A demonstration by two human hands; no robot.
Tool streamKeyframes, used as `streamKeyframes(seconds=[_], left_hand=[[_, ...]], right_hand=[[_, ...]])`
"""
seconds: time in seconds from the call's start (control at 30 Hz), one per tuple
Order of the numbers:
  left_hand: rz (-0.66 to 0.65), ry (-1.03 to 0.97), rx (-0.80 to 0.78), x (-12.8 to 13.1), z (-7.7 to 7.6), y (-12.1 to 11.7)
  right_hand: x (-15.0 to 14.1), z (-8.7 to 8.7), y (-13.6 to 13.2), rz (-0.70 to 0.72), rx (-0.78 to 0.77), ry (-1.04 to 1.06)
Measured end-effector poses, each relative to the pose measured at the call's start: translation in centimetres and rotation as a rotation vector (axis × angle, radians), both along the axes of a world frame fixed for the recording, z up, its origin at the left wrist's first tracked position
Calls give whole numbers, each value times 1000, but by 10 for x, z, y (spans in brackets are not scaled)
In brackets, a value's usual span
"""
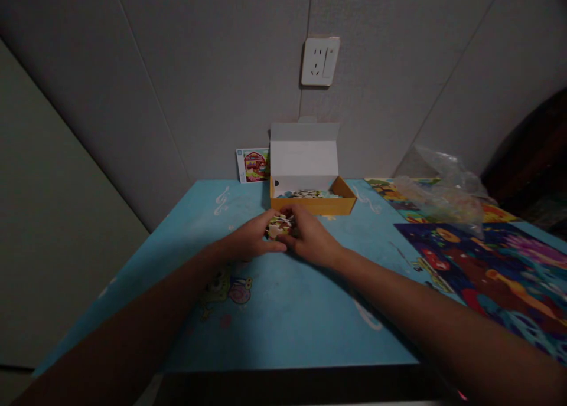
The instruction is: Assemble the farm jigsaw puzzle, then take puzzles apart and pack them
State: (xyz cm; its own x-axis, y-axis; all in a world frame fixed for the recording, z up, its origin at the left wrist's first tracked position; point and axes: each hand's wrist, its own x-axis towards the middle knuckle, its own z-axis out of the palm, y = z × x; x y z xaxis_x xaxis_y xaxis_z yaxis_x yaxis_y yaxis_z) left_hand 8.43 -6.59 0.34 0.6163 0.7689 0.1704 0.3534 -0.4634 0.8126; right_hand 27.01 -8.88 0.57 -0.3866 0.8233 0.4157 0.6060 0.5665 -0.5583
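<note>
A small stack of jigsaw puzzle pieces (278, 228) is held between my two hands, just in front of an open cardboard box. My left hand (252, 236) closes on its left side, with the thumb along the near edge. Fingers of my right hand (312, 236) curl over the right side of the same pieces. The orange box (312, 206) has its white lid raised against the wall, and more puzzle pieces (308, 194) lie inside it.
A picture card (254, 165) with a red barn leans on the wall left of the box. At right lie a dark colourful picture sheet (496, 270), another picture sheet (403, 202) and clear plastic wrapping (452, 193). The blue table (301, 329) ends near me.
</note>
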Motion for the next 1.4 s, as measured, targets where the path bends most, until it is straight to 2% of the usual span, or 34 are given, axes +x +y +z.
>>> streamKeyframes(seconds=[0.1,0.17,0.27,0.33,0.4,0.5,0.73,0.87,1.03,1.2,1.4], left_hand=[[47,-14,56,1,-4,1],[94,-116,45,0,-2,4],[187,-312,53,-2,6,6],[245,-373,109,-3,11,6],[254,-337,164,-4,12,6],[202,-176,195,-5,9,5],[120,87,217,-1,-5,7],[135,33,305,0,-2,6],[201,-45,281,-2,1,7],[145,84,341,-3,-8,11],[44,9,370,-3,-9,7]], right_hand=[[1,-1,1,23,-74,-42],[2,1,1,3,-89,-11],[2,5,0,1,-31,72],[1,6,0,-12,11,43],[1,6,1,-60,18,-48],[1,3,4,-114,-10,-151],[2,0,7,-141,-32,-138],[1,0,7,-137,-35,-87],[2,-1,9,-134,-47,-36],[3,-1,10,-145,-24,-73],[0,-3,8,-25,-31,-5]])
